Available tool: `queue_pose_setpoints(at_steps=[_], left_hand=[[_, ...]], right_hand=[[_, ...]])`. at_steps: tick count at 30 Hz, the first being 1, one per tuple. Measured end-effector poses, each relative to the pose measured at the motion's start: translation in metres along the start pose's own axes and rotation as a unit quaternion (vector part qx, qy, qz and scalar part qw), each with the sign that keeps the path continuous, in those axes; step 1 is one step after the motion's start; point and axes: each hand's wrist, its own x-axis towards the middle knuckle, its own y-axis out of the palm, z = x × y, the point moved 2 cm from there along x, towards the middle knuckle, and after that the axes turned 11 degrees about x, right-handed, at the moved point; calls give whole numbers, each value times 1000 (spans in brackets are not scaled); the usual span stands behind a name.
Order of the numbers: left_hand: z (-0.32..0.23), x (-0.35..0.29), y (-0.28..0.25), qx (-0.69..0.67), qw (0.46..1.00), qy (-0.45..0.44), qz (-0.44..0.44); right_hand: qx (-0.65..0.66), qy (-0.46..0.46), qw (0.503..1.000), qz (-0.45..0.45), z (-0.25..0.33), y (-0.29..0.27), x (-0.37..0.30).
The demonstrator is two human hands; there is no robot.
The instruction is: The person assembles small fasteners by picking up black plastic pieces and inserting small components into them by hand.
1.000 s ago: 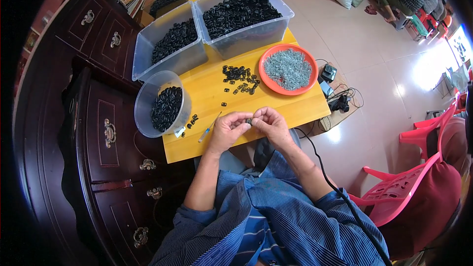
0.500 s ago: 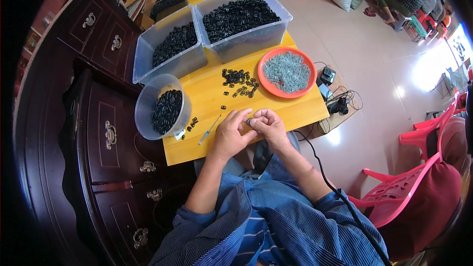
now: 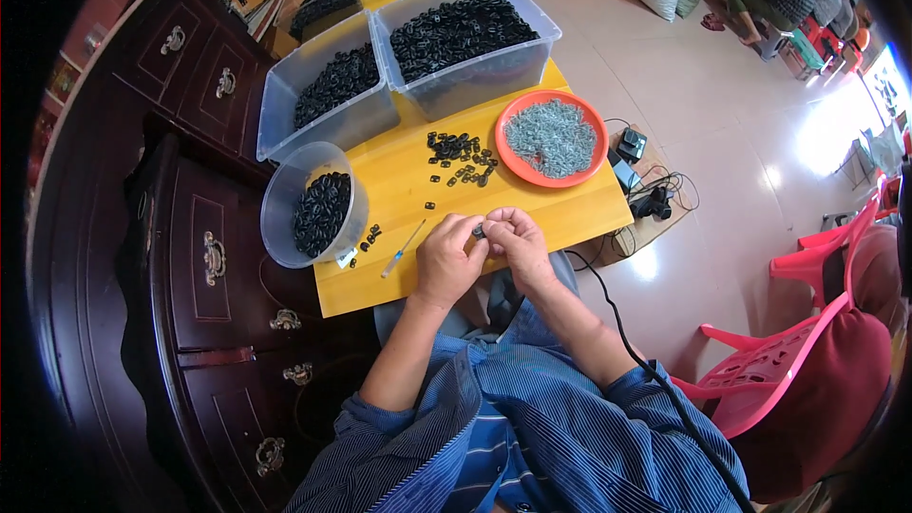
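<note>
At the table's near edge, my left hand (image 3: 448, 259) and my right hand (image 3: 520, 249) meet, both pinched around a small black plastic piece (image 3: 479, 232). The fingers cover most of it, so its outline is partly hidden. Left of my left hand, a thin screwdriver (image 3: 403, 250) with a clear and blue handle lies on the yellow table (image 3: 380, 290). Beyond my hands is a loose pile of small black plastic pieces (image 3: 454, 146), some showing two openings. Right of that pile, an orange-red plate (image 3: 600, 163) holds many small silvery metal parts (image 3: 551, 138).
A round clear tub (image 3: 275, 228) of black pieces stands at the left, a few pieces beside it. Two large clear bins (image 3: 475, 76) fill the table's far side. Dark wooden drawers (image 3: 204, 266) flank the left; a pink chair (image 3: 760, 375) and a black cable (image 3: 622, 323) are at the right.
My right hand's fingers have shifted slightly left and closed over the black piece, which now shows less. My left hand stays nearly in place.
</note>
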Motion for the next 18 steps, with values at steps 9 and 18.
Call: queue_pose_setpoints(at_steps=[9,18], left_hand=[[0,0,2,-28,998,-24,46],[-2,3,-1,10,999,11,40]], right_hand=[[30,29,999,16,0,-7,2],[20,23,999,10,2,-3,1]])
